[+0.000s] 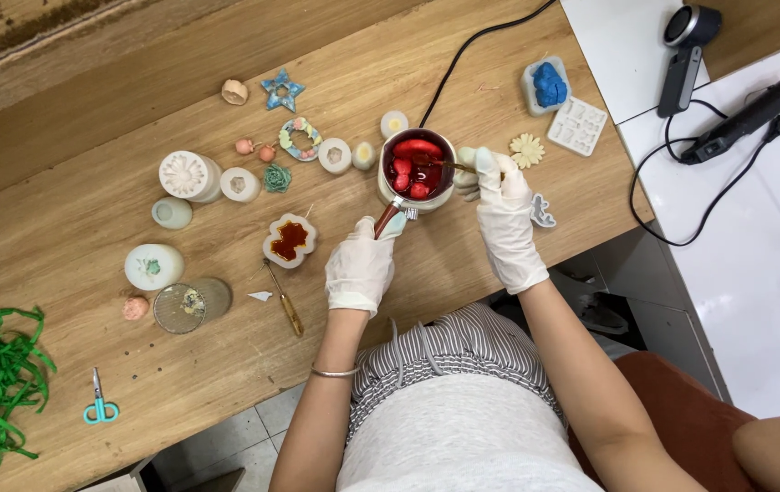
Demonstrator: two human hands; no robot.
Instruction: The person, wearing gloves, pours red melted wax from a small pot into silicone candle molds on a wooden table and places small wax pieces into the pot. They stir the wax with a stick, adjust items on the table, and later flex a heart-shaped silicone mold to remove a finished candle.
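Two gloved hands work a small melting pot point(416, 169) of red liquid with pink lumps, standing on the wooden counter point(89, 246) above the person's lap. Stirring well here seems to call for slow circles that stay clear of the rim, with the handle braced so nothing slops. Left hand point(360, 266) has its fingers curled shut around the pot's reddish handle point(387, 219); right hand point(499, 205) pinches a thin stirring stick point(449, 165) dipped in the liquid.
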